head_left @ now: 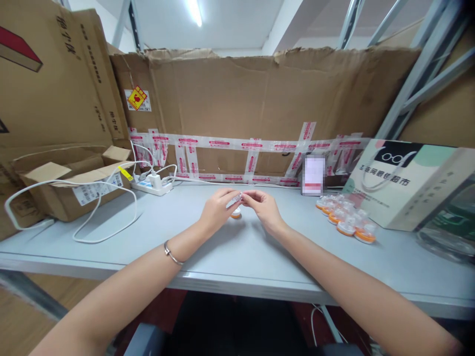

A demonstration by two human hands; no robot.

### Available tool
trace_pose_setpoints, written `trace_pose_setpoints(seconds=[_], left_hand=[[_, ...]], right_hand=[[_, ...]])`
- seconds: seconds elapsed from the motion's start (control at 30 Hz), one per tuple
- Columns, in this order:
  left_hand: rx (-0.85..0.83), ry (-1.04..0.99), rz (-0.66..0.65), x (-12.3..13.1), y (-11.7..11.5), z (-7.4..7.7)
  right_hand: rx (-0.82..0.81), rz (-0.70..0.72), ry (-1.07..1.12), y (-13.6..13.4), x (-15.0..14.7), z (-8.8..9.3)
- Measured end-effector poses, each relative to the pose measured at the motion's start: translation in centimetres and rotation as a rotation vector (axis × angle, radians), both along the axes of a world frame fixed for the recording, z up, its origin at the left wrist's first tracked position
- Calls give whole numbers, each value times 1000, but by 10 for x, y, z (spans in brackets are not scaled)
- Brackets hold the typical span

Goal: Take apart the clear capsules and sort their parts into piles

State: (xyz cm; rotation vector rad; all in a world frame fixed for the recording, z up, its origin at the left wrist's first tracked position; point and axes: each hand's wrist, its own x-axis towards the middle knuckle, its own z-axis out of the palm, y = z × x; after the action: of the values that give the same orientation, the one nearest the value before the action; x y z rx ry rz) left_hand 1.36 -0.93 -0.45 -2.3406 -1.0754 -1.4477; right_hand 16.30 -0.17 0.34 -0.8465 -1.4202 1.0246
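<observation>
Just above the middle of the table, my left hand [217, 210] is closed round a small clear plastic piece [236, 198]. My right hand [265, 207] meets it from the other side, thumb and forefinger pinched on the same piece. The fingers cover much of it, so its exact kind is hard to make out. Right below the fingers, a small round white and orange base [236, 213] rests on the table [237, 257]. Over to the right stands a cluster of several similar white and orange bases with clear tops [345, 217].
A paper bag [393, 188] and a large clear container [449, 222] stand at the right. A phone-like upright object [313, 175] leans at the back by the cardboard wall [260, 99]. On the left are an open carton [74, 183], a power strip [154, 184] and a looped white cable [107, 241].
</observation>
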Motion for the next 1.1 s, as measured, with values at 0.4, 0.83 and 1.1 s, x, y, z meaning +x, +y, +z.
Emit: trace_pose_setpoints(seconds=[0.4,0.83,1.1], left_hand=[[183,18,-106,0,-7,6],[272,133,-78,1,-16,7],[324,225,-32,0,-17,6]], right_hand=[[235,1,-64,-17,2,10],[346,-77,-255,-29,11,14],[243,-9,-150,-28,12,10]])
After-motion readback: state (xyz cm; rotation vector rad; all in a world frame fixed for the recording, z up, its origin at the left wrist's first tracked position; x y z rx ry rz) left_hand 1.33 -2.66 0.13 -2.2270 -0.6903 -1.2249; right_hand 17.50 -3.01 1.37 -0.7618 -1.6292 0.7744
